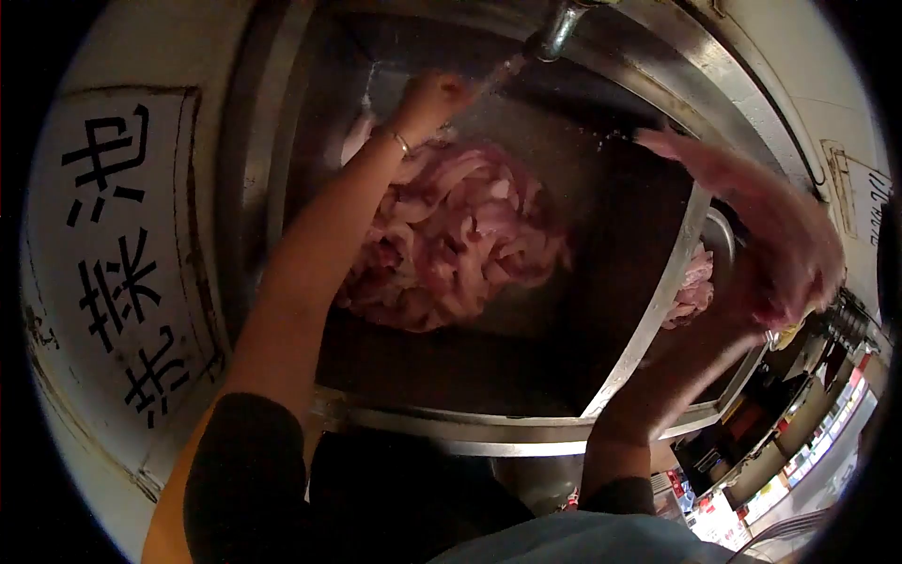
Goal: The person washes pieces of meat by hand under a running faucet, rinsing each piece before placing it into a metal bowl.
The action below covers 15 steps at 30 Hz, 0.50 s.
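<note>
Down (below hands), meat heap

meat: glossy, smooth | sink rim: shiny metal | faucet: polished metal | sleeve: matt cloth

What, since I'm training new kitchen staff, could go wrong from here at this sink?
The long pink piece of meat raised at the right is blurred, with droplets near its tip; it might slip or splash past the sink's metal rim.

The bracelet just behind the left hand looks close to the meat pile, so it could snag a piece or pick up residue.
</note>
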Each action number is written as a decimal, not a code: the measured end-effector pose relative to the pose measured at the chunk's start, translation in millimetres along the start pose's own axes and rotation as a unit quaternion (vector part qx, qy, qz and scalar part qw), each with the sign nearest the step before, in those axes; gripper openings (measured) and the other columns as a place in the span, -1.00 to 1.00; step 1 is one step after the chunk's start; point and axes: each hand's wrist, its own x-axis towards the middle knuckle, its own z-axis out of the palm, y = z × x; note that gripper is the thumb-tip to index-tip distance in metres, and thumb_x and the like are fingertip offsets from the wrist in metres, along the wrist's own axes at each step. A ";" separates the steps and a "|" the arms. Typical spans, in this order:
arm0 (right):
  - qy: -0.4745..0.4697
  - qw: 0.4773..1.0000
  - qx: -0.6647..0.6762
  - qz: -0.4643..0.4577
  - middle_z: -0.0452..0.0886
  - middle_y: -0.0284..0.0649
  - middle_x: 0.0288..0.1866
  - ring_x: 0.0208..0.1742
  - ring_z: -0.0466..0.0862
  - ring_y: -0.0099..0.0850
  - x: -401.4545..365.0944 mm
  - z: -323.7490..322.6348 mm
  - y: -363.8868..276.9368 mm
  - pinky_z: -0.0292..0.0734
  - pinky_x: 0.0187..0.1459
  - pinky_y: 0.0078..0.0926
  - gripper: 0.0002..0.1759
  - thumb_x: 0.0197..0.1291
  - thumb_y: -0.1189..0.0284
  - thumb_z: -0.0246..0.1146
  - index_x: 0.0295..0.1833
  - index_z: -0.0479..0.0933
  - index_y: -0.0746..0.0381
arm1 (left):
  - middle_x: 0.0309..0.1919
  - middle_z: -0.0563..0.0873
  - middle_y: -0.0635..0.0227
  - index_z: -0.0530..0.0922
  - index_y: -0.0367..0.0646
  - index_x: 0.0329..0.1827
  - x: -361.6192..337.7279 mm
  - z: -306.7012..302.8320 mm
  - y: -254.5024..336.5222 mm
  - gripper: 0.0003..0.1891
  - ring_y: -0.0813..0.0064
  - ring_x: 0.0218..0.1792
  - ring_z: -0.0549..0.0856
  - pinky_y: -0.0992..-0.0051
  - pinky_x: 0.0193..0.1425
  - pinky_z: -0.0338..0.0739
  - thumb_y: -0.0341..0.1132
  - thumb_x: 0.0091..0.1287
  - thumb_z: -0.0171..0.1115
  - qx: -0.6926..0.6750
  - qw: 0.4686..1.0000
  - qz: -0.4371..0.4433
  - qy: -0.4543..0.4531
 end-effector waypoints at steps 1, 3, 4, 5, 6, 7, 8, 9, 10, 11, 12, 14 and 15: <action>0.033 0.973 -0.220 0.055 0.54 -0.25 -0.27 -0.29 0.53 -0.51 -13.6 -37.2 23.1 0.44 -0.21 -0.60 -0.79 -0.10 0.57 0.16 -0.25 0.47 0.34 | -0.42 0.65 0.15 0.56 -0.26 -0.31 -10.6 2.8 -12.9 -0.68 0.37 -0.42 0.64 0.50 -0.28 0.50 -0.16 0.05 0.28 -0.001 1.000 0.000 0.000; 0.065 0.894 -0.431 0.103 0.57 -0.28 -0.34 -0.36 0.54 -0.60 -29.6 -117.5 47.2 0.45 -0.28 -0.63 -0.81 -0.17 0.59 0.21 -0.32 0.51 0.37 | -0.20 0.62 0.21 0.54 -0.16 -0.12 -37.1 11.4 -37.9 -0.76 0.48 -0.24 0.60 0.42 -0.13 0.47 -0.24 0.24 0.10 0.259 0.961 0.094 -0.016; 0.064 0.931 -0.267 0.238 0.56 -0.22 -0.31 -0.33 0.55 -0.50 -35.1 -151.5 45.5 0.46 -0.22 -0.62 -0.79 -0.06 0.54 0.15 -0.24 0.47 0.37 | -0.20 0.62 0.21 0.54 -0.16 -0.12 -39.3 17.9 -59.5 -0.76 0.48 -0.24 0.60 0.42 -0.13 0.47 -0.24 0.24 0.10 0.257 0.962 0.094 -0.015; 0.059 0.926 -0.090 0.362 0.56 -0.16 -0.27 -0.29 0.56 -0.39 -39.8 -168.4 43.0 0.46 -0.17 -0.61 -0.76 0.06 0.49 0.08 -0.15 0.43 0.38 | -0.14 0.60 0.20 0.50 -0.16 -0.06 -38.0 25.2 -83.4 -0.73 0.49 -0.17 0.58 0.45 -0.10 0.44 -0.23 0.26 0.06 0.254 0.963 0.017 -0.090; 0.059 0.927 -0.090 0.360 0.56 -0.16 -0.27 -0.29 0.56 -0.39 -46.5 -165.5 36.4 0.46 -0.17 -0.61 -0.76 0.06 0.49 0.08 -0.15 0.43 0.38 | -0.08 0.57 0.18 0.46 -0.16 0.00 -34.4 28.8 -94.6 -0.70 0.50 -0.11 0.55 0.47 -0.06 0.41 -0.22 0.28 0.03 0.248 0.953 -0.059 -0.164; 0.038 0.964 -0.034 0.260 0.55 -0.12 -0.22 -0.24 0.56 -0.38 -57.3 -155.8 27.7 0.46 -0.16 -0.61 -0.72 0.07 0.43 0.10 -0.14 0.43 0.39 | -0.08 0.57 0.18 0.46 -0.16 0.00 -29.9 31.2 -93.0 -0.70 0.50 -0.11 0.55 0.47 -0.06 0.41 -0.22 0.28 0.03 0.248 0.953 -0.057 -0.164; 0.015 0.987 0.022 0.159 0.54 -0.08 -0.16 -0.18 0.55 -0.37 -68.9 -150.5 25.0 0.46 -0.15 -0.61 -0.68 0.09 0.37 0.11 -0.12 0.42 0.41 | -0.14 0.60 0.18 0.47 -0.20 -0.03 -26.6 36.9 -91.0 -0.67 0.42 -0.16 0.58 0.47 -0.08 0.43 -0.18 0.24 0.06 0.126 0.987 -0.030 -0.094; -0.025 0.992 -0.017 0.121 0.52 -0.05 -0.13 -0.13 0.54 -0.36 -84.1 -151.6 34.3 0.46 -0.13 -0.57 -0.64 0.12 0.32 0.10 -0.09 0.41 0.40 | -0.21 0.62 0.17 0.47 -0.24 -0.07 -24.9 43.0 -87.7 -0.64 0.34 -0.22 0.61 0.47 -0.10 0.44 -0.15 0.20 0.10 0.003 1.000 -0.004 -0.022; -0.066 0.993 -0.055 0.083 0.51 -0.03 -0.09 -0.09 0.53 -0.34 -104.2 -154.4 49.1 0.47 -0.11 -0.52 -0.60 0.14 0.28 0.08 -0.06 0.40 0.40 | -0.21 0.62 0.17 0.47 -0.24 -0.07 -25.9 39.6 -65.4 -0.64 0.34 -0.22 0.61 0.47 -0.10 0.44 -0.15 0.20 0.10 0.003 1.000 -0.007 -0.023; -0.066 0.993 -0.052 0.083 0.51 -0.03 -0.09 -0.09 0.53 -0.34 -131.2 -170.4 71.1 0.47 -0.11 -0.52 -0.60 0.14 0.28 0.08 -0.06 0.40 0.40 | -0.21 0.63 0.24 0.47 -0.26 -0.06 -25.7 26.3 -23.6 -0.64 0.42 -0.23 0.61 0.49 -0.12 0.45 -0.15 0.23 0.07 -0.106 0.994 0.022 -0.017; 0.017 0.956 -0.018 0.293 0.50 -0.02 -0.07 -0.07 0.52 -0.30 -160.2 -195.7 97.0 0.47 -0.10 -0.43 -0.60 0.16 0.27 0.05 -0.04 0.39 0.40 | -0.21 0.63 0.32 0.46 -0.28 -0.05 -22.2 17.6 7.1 -0.64 0.51 -0.23 0.60 0.50 -0.15 0.46 -0.16 0.26 0.03 -0.214 0.975 0.053 -0.011; 0.100 0.868 0.019 0.486 0.50 -0.02 -0.05 -0.05 0.52 -0.25 -170.3 -203.3 110.7 0.47 -0.08 -0.34 -0.59 0.19 0.27 0.02 -0.01 0.37 0.40 | -0.23 0.63 0.36 0.46 -0.28 -0.05 -14.0 17.5 25.7 -0.64 0.58 -0.24 0.59 0.55 -0.20 0.46 -0.16 0.27 0.03 -0.239 0.967 0.090 0.017; 0.130 0.809 0.314 0.479 0.41 -0.03 0.04 0.03 0.46 -0.24 -159.0 -185.1 105.6 0.40 0.02 -0.32 -0.61 0.18 0.34 -0.01 0.05 0.33 0.37 | -0.25 0.62 0.41 0.46 -0.29 -0.05 -10.6 17.1 33.1 -0.65 0.65 -0.24 0.58 0.59 -0.25 0.47 -0.17 0.27 0.03 -0.265 0.955 0.124 0.042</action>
